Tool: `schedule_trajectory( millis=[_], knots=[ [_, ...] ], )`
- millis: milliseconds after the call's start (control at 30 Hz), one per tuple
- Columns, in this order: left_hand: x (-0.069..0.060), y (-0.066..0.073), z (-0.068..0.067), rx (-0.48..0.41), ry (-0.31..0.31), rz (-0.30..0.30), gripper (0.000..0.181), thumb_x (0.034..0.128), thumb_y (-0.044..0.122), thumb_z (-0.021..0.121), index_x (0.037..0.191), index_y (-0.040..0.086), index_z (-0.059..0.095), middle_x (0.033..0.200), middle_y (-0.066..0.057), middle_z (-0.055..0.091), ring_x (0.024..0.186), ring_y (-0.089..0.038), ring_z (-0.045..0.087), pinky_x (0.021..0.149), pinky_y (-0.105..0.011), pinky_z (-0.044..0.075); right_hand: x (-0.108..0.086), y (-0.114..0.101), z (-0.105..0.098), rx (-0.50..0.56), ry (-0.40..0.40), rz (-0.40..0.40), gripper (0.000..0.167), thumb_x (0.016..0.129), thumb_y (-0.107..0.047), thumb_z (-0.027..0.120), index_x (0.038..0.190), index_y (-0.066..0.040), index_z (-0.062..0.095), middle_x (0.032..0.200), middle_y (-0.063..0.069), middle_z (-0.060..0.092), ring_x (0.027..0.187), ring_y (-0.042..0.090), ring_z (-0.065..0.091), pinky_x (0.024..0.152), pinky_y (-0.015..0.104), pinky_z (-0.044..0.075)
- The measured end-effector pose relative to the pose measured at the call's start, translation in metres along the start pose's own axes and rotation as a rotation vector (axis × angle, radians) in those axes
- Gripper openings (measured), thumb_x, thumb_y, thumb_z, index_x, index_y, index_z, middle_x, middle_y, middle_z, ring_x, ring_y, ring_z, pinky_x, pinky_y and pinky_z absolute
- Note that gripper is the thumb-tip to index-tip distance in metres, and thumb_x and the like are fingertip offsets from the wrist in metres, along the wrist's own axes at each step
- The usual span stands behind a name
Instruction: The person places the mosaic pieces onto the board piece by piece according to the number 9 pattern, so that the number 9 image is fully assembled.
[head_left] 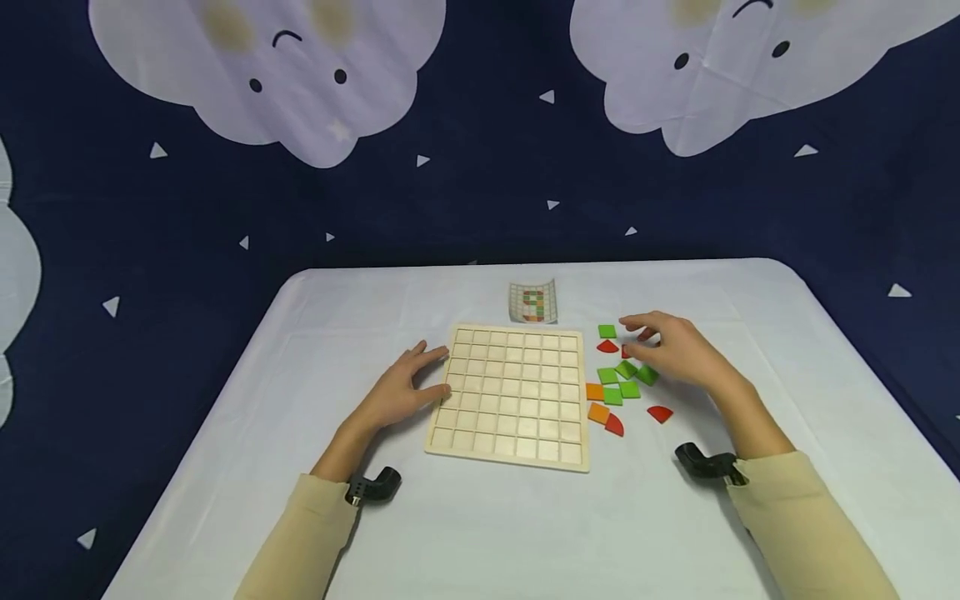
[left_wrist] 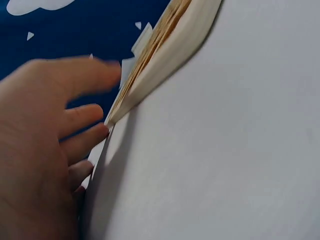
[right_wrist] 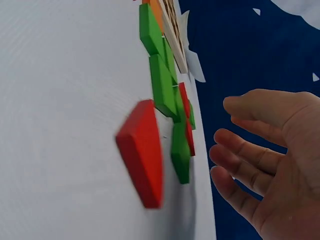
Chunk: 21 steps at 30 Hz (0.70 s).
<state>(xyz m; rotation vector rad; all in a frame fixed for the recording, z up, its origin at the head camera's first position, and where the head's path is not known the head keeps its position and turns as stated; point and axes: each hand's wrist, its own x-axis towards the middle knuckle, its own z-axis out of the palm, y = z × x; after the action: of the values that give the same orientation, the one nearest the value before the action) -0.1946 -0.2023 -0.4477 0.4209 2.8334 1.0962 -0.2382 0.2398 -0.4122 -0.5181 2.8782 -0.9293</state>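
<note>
A pale wooden grid board (head_left: 510, 396) lies flat on the table. At its left edge is my left hand (head_left: 397, 387), fingers spread and thumb touching or very near the rim; the left wrist view shows the hand (left_wrist: 40, 135) beside the board's side (left_wrist: 170, 55). My right hand (head_left: 678, 350) hovers over the loose tiles with fingers loosely bent, and nothing shows between them in the right wrist view. Under its fingers a red piece (head_left: 626, 352) is partly hidden. Nearby lie green square tiles (head_left: 607, 376), a red quarter-round piece (head_left: 660, 413) and orange squares (head_left: 598, 413).
Behind the board a small pattern card (head_left: 533, 302) with a coloured grid design lies slightly curled. A white cloth covers the table (head_left: 465, 533). Beyond its far edge hangs a dark blue curtain (head_left: 480, 200) with clouds. Each wrist carries a black camera mount (head_left: 705, 462).
</note>
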Motion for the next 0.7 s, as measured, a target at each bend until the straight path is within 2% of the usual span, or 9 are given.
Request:
schedule_trajectory(
  millis=[67, 200, 300, 467, 700],
  knots=[
    [0.000, 0.000, 0.004, 0.045, 0.010, 0.025, 0.060, 0.0844, 0.037, 0.068, 0.140, 0.022, 0.052, 0.151, -0.003, 0.037, 0.141, -0.040, 0.017, 0.105, -0.070, 0.018, 0.001, 0.003, 0.003, 0.012, 0.001, -0.009, 0.046, 0.089, -0.018, 0.066, 0.133, -0.006, 0.057, 0.122, 0.014, 0.060, 0.101, 0.029, 0.057, 0.076, 0.043, 0.052],
    [0.000, 0.000, 0.008, 0.074, 0.027, 0.052, 0.055, 0.0838, 0.029, 0.067, 0.137, 0.021, 0.055, 0.147, 0.008, 0.042, 0.143, -0.032, 0.017, 0.107, -0.066, 0.017, 0.001, 0.008, 0.007, 0.026, -0.011, -0.016, 0.045, 0.089, -0.015, 0.066, 0.132, -0.004, 0.057, 0.119, 0.014, 0.061, 0.097, 0.029, 0.058, 0.078, 0.043, 0.051],
    [0.000, -0.001, 0.009, 0.083, 0.032, 0.060, 0.055, 0.0837, 0.027, 0.066, 0.137, 0.020, 0.055, 0.147, 0.009, 0.042, 0.144, -0.028, 0.017, 0.110, -0.062, 0.016, 0.001, 0.010, 0.009, 0.020, -0.006, -0.009, 0.045, 0.089, -0.015, 0.066, 0.131, -0.003, 0.057, 0.119, 0.015, 0.060, 0.096, 0.030, 0.057, 0.078, 0.045, 0.050],
    [0.003, -0.001, 0.008, 0.103, 0.026, 0.077, 0.055, 0.0848, 0.028, 0.065, 0.138, 0.020, 0.055, 0.148, 0.008, 0.041, 0.144, -0.027, 0.016, 0.111, -0.061, 0.017, 0.001, 0.016, 0.010, -0.014, 0.023, 0.025, 0.042, 0.089, -0.015, 0.065, 0.128, -0.002, 0.059, 0.114, 0.016, 0.060, 0.093, 0.030, 0.054, 0.077, 0.044, 0.048],
    [0.000, 0.000, 0.007, 0.114, 0.032, 0.045, 0.055, 0.0838, 0.028, 0.066, 0.137, 0.020, 0.056, 0.147, 0.009, 0.041, 0.144, -0.024, 0.016, 0.110, -0.061, 0.017, 0.006, 0.017, 0.018, -0.065, 0.088, 0.025, 0.040, 0.086, -0.025, 0.070, 0.118, -0.001, 0.066, 0.106, 0.016, 0.058, 0.088, 0.029, 0.053, 0.075, 0.045, 0.045]
  ],
)
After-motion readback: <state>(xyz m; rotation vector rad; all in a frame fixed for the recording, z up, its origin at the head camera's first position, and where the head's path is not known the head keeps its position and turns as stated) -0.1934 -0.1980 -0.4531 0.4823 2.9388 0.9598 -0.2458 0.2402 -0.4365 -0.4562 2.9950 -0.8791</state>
